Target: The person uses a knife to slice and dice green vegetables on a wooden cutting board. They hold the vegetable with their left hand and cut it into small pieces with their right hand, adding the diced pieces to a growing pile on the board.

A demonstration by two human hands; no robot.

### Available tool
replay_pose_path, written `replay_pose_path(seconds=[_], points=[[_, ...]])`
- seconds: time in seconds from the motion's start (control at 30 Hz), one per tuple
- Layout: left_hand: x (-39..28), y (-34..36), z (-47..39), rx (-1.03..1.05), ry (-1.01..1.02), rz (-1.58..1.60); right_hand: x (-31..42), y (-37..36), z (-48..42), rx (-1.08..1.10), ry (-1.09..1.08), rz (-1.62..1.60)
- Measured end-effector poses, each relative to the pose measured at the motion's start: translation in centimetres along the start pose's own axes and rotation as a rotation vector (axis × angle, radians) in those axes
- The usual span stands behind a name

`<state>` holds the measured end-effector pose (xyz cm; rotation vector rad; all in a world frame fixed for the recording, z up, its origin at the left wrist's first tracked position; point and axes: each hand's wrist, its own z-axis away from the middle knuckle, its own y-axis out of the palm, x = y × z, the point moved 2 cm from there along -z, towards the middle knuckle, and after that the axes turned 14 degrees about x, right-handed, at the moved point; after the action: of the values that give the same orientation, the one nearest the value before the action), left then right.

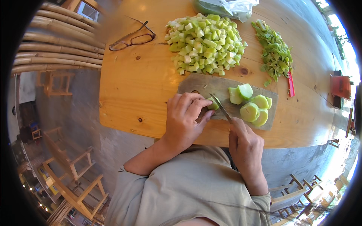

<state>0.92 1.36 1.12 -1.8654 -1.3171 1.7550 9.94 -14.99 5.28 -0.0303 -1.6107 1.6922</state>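
My left hand [188, 113] pinches a small piece of pale green vegetable [213, 104] on a wooden cutting board [195, 82]. My right hand [246, 139] grips a knife [222, 108]; its blade lies against the right side of that piece, and the handle is mostly hidden in my fingers. Several thick green vegetable slices [249, 112] rest at the board's right part, some overlapping. Beyond the board is a large heap of diced green vegetable [206, 45] on the wooden table.
Green peelings [275, 53] lie at the right, with a red-handled tool [291, 84] partly under them. Eyeglasses [131, 41] rest at the table's left. A plastic bag [226, 8] is at the far edge of view. A red container [340, 87] stands far right. Wooden chairs [70, 166] are left.
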Motion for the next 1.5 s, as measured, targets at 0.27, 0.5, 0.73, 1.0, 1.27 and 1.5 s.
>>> replay_pose_path(seconds=[0.27,0.5,0.73,1.0,1.27,1.5], points=[[0.3,0.4,0.4,-0.007,-0.032,0.012,0.5,0.7,0.2,0.084,0.036,0.162],[0.2,0.3,0.3,0.005,-0.048,0.009,0.9,0.6,-1.0,0.172,0.057,0.132],[0.1,0.2,0.4,-0.007,-0.077,0.003,-0.4,-0.5,1.2,0.196,0.168,-0.133],[0.3,0.0,0.5,-0.005,-0.068,0.023,0.0,0.1,0.9,0.062,0.063,-0.117],[0.2,-0.1,0.5,0.004,-0.083,0.021,1.2,0.4,0.2,0.094,0.071,-0.032],[0.3,-0.1,0.5,0.002,-0.071,0.016,1.5,0.7,0.4,0.084,0.068,0.045]])
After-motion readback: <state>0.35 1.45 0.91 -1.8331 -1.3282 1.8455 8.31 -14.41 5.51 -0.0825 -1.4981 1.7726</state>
